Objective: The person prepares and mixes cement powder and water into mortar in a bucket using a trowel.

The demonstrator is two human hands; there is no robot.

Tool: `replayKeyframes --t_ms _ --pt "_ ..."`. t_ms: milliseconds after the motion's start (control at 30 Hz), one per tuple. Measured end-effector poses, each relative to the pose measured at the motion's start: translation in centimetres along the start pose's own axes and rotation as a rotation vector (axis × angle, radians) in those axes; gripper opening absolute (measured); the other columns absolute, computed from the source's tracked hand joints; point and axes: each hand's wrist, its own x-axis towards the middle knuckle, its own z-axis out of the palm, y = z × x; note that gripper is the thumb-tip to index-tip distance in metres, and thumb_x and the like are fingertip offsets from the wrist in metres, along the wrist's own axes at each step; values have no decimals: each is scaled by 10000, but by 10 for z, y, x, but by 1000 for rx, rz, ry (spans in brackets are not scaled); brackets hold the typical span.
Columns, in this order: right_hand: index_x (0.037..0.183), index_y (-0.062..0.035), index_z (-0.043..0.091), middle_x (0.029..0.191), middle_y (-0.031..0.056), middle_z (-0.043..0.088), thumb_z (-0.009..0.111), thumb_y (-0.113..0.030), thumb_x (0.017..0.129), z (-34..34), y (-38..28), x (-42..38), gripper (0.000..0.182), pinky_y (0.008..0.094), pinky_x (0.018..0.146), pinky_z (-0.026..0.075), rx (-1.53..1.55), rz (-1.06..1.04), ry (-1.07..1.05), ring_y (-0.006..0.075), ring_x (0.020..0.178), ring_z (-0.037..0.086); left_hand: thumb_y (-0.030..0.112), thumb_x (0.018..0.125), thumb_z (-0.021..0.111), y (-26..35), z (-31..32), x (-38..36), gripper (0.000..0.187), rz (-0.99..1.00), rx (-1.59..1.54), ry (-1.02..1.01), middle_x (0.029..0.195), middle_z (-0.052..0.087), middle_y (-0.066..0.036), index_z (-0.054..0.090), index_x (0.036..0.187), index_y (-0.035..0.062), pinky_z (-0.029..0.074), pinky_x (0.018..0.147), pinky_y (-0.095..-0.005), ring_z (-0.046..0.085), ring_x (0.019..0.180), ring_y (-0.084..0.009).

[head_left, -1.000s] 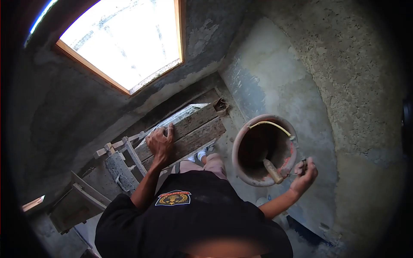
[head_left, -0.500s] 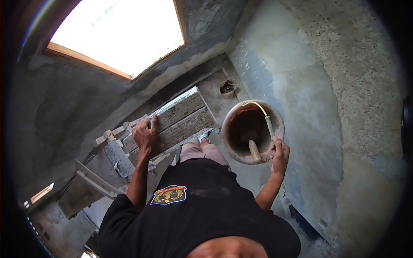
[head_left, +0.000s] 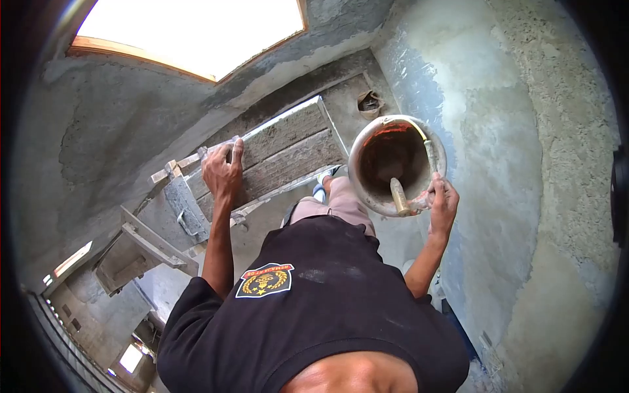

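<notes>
My left hand [head_left: 223,171] lies on the wooden planks [head_left: 278,156], its fingers bent over their far edge beside the wall. The planks are coated with grey, dried mortar. In my right hand [head_left: 443,202] is a bucket [head_left: 359,187], gripped at the rim near one end of its wire handle [head_left: 417,126]. The bucket is tilted so that its dark inside shows, with reddish patches near the rim. A worn wooden tool handle [head_left: 398,195] leans against the inner near side; its lower end is hidden.
A bright window opening with a wooden frame [head_left: 144,60] is at upper left. Plastered walls [head_left: 488,131] rise on both sides. A small torn bag [head_left: 370,103] sits in the corner. Wooden boards [head_left: 151,239] and a grey panel with a handle [head_left: 185,204] stand at left.
My view has shifted, so the planks and bucket appear higher in it. My right hand still holds the bucket, and my left hand stays at the planks, its fingers more bent.
</notes>
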Motion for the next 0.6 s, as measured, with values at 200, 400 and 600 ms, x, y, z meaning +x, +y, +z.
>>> replayKeyframes --t_ms 200,400,600 --pt "637 -38 479 608 -39 426 539 -211 928 0 45 11 343 229 474 305 2 -195 49 40 580 370 477 901 464 -5 -2 -1 480 56 -135 36 897 651 -141 679 935 48 381 856 -392 575 887 -303" --pt "649 -8 483 593 -16 442 545 -184 909 4 84 17 320 222 500 342 -119 -462 199 60 562 394 424 873 439 -8 -2 -7 476 171 -50 95 875 585 -216 620 975 -3 373 799 -411 528 867 -355" --pt "624 -78 401 604 -64 319 545 -193 919 -4 162 15 348 207 481 179 -66 -576 377 22 555 258 511 928 381 -5 3 -10 600 154 -39 169 1122 596 -236 595 1098 -22 376 945 -383 535 1090 -381"
